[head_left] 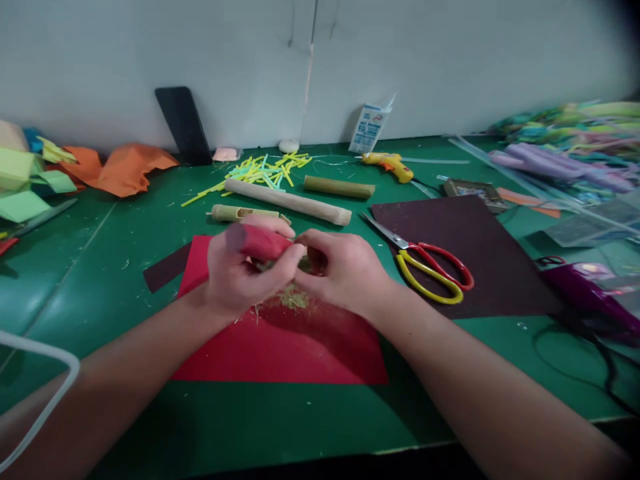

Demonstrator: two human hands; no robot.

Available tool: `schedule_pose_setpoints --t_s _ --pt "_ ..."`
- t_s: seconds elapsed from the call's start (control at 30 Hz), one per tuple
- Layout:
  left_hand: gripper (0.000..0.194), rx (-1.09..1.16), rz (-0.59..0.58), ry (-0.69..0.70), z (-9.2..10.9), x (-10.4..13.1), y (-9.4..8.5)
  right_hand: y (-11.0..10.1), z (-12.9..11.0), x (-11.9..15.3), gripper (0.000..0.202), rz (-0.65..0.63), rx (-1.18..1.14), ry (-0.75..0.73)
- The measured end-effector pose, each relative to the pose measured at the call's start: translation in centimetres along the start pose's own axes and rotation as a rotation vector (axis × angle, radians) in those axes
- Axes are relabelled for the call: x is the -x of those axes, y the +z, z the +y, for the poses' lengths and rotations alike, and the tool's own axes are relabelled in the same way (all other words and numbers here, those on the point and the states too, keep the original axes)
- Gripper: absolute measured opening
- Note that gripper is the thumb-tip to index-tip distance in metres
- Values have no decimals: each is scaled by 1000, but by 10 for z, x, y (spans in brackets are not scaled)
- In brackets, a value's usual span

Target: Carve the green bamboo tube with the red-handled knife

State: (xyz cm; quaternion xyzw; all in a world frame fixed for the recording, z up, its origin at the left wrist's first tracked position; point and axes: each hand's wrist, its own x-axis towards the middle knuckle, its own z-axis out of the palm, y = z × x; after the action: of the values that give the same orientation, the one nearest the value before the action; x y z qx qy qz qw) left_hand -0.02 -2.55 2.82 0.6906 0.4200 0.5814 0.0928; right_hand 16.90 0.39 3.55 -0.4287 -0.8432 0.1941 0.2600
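My left hand [237, 270] is wrapped round a rolled red piece [263, 242] with a dark end, held above a red sheet [280, 353]. My right hand [340, 267] meets it at the fingertips, thumb and fingers curled together at the right end of the red piece; what they pinch is hidden. Under the hands, greenish-yellow shavings [294, 298] lie on the red sheet. Just behind my left hand is a notched bamboo piece [227, 213]. Red-and-yellow-handled scissors [400, 243] rest on a dark sheet [493, 267] to the right.
On the green table [250, 427] behind the hands are a pale stick [287, 200], a bamboo tube [340, 187], yellow strips [260, 172] and a yellow glue gun [393, 165]. Orange paper [125, 170] and a leaning phone [184, 125] stand left; a purple device [590, 293] lies right.
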Motion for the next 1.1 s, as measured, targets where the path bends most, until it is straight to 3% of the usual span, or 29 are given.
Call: schedule_pose_setpoints --t_s 0.07,0.13,0.3,0.43,0.63,0.73,0.87,1.1 --pt "10 96 88 -111 -6 -2 3 -9 2 -4 29 10 35 8" --pt "21 265 87 -260 -10 -5 7 -18 8 -6 33 23 126 -13" --pt "37 446 31 -549 -15 -12 14 -22 31 -1 35 -250 286 -116" --pt "32 463 8 -565 -16 -13 15 -14 41 1 30 -294 298 -164" --pt "26 308 66 -537 -17 -12 14 -7 40 -4 27 -294 207 -240" --pt "19 342 -25 -569 -16 -16 8 -5 39 -1 30 -267 120 -237" --pt "44 479 -207 -693 -15 -19 4 -1 37 3 22 -241 3 -288" --pt "55 489 -301 -778 -13 -14 11 4 40 5 24 -287 -76 -331"
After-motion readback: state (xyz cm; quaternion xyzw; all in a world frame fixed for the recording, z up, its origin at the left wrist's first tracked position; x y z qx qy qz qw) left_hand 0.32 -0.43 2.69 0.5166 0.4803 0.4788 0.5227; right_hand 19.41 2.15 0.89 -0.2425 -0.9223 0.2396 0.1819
